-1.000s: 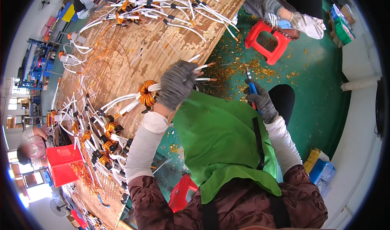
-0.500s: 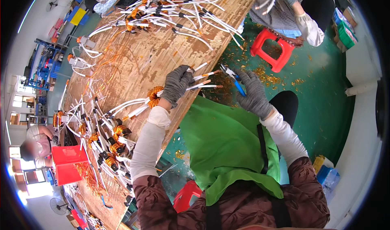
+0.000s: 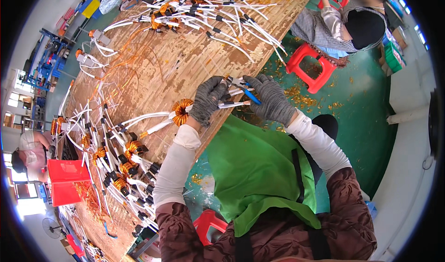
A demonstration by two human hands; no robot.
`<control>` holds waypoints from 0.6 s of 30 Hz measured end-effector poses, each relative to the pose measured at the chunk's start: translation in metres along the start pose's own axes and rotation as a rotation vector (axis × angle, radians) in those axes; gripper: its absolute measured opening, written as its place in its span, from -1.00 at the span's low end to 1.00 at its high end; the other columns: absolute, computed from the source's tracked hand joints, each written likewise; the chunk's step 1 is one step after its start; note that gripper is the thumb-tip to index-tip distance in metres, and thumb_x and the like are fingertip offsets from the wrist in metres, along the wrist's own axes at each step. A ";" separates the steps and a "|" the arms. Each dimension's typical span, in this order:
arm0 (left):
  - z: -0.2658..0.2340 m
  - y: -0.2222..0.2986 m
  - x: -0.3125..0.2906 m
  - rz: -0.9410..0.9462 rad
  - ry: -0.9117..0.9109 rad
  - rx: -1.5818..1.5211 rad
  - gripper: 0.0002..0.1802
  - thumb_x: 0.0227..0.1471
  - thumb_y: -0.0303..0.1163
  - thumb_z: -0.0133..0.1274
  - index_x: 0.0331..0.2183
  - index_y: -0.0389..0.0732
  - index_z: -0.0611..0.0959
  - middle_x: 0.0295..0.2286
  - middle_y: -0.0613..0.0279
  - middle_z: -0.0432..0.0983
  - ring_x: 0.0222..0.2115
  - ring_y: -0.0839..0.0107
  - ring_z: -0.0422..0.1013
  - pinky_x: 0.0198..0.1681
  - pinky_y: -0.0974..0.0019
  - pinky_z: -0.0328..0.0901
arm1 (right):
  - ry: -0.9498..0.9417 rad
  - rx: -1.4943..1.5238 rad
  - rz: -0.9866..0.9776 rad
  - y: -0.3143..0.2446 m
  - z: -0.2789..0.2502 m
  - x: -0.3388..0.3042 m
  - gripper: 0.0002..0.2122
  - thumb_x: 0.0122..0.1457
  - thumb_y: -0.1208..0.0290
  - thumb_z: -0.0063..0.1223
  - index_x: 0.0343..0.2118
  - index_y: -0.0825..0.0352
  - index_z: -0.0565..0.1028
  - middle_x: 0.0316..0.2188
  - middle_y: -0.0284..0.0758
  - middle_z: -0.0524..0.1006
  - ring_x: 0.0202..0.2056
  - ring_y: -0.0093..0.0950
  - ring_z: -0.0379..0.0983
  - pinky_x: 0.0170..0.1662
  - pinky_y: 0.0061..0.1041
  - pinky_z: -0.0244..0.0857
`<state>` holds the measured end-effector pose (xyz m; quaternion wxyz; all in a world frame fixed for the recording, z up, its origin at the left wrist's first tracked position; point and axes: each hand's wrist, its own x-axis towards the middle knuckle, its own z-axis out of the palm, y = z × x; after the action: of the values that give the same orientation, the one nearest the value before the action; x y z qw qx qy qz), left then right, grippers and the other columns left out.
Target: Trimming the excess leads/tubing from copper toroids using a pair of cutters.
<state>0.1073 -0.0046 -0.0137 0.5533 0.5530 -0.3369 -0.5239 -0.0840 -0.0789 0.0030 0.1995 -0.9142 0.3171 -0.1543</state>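
Observation:
My left hand (image 3: 208, 101), in a grey knit glove, is closed around the white-sleeved leads (image 3: 227, 105) of a copper-wound ring coil (image 3: 181, 112). The coil sits just left of my wrist, at the table's right edge. My right hand (image 3: 274, 101), gloved alike, grips blue-handled pliers (image 3: 251, 96). Their metal jaws are at the leads, close to my left fingertips. My fingers partly hide the lead ends, and I cannot tell whether the jaws are closed on a wire.
More coils with white leads (image 3: 125, 169) crowd the near left of the worn wooden table (image 3: 153, 76). Another heap (image 3: 199, 16) lies at the far end. A red bin (image 3: 69, 183) stands left. A red stool (image 3: 311, 67) and a seated person (image 3: 338, 28) are at far right.
My right hand has moved left, bringing the pliers from beyond the lead ends to beside my left fingers. The whole view has shifted slightly.

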 end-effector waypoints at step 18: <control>-0.002 -0.038 0.003 0.551 -0.038 0.374 -0.79 0.10 -0.35 -0.11 -0.28 -0.27 0.51 -0.42 0.27 0.47 -0.44 0.54 0.40 -0.39 0.45 0.36 | -0.478 1.105 0.044 0.015 -0.013 0.005 -0.71 -0.23 0.46 -0.01 -0.34 0.35 0.51 -0.65 -0.39 0.41 -0.59 -0.62 0.30 -0.52 -0.62 0.19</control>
<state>0.1022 -0.0009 -0.0515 0.5567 0.5232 -0.5743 -0.2940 -0.0932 -0.0967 0.0078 0.7139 -0.6779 0.1551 -0.0822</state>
